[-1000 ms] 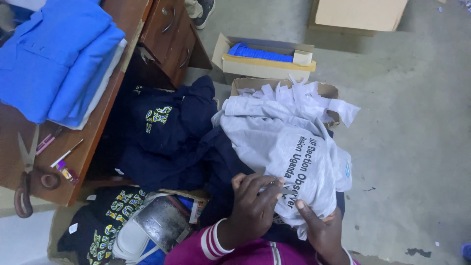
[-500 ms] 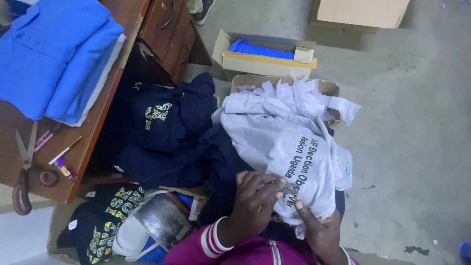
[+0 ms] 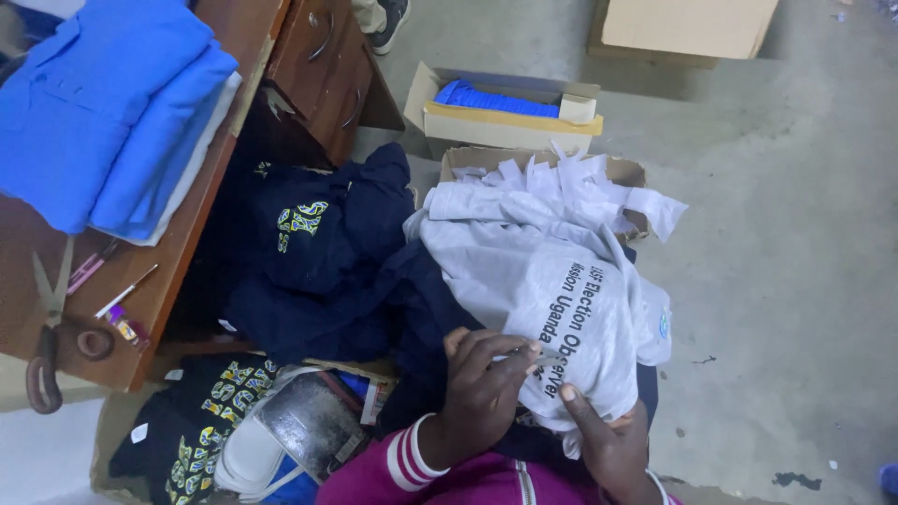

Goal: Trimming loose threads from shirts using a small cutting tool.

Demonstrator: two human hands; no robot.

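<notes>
Hands at a light grey printed cotton T-shirt (image 3: pixel 552 281) heaped on dark navy garments (image 3: pixel 318 271) on the lap. Left hand (image 3: pixel 482 388) pinches its lower edge with curled fingers; right hand (image 3: pixel 608 440) clasps the hem from beneath.

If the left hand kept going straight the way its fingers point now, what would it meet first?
The left hand points up and to the right, fingertips already on the grey printed shirt. Going on, it would likely push further into that shirt; beyond lies the cardboard box of white strips, though depth is unclear.
</notes>
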